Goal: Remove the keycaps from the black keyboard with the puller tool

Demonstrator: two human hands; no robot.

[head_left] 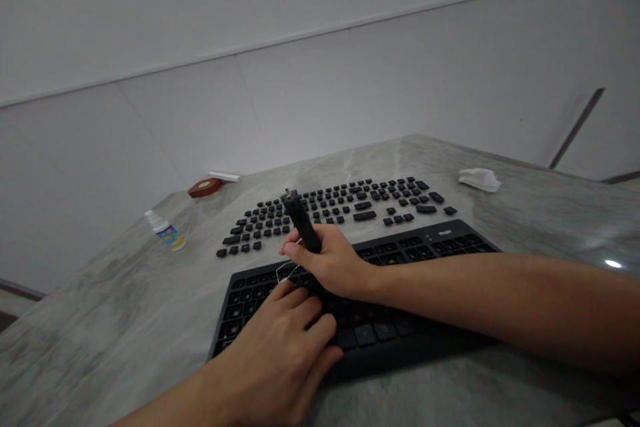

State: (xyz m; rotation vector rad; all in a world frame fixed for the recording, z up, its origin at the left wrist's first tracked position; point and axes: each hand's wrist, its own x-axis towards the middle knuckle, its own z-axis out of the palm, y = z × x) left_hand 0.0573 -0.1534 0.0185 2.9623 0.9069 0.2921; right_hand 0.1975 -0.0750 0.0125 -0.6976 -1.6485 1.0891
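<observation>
A black keyboard (400, 353) lies before me, most of its switch sockets bare and a few flat keycaps (365, 335) sitting in its front rows. My right hand (335, 260) is closed around the dark handle of a keycap puller (306, 225), which tilts up and left. The puller's thin wire end points down over the keyboard's left half. My left hand (287, 340) rests low over the keyboard with its fingers curled at the wire tips; whatever is between them is hidden.
Behind the keyboard, many loose black keycaps (365, 216) lie in rows on the grey marbled table (125, 320). A small spray bottle (167, 232) lies at left. A reddish-brown object (204, 188) and a white strip (224, 177) are farther back. Crumpled white tissue (479, 179) lies at right.
</observation>
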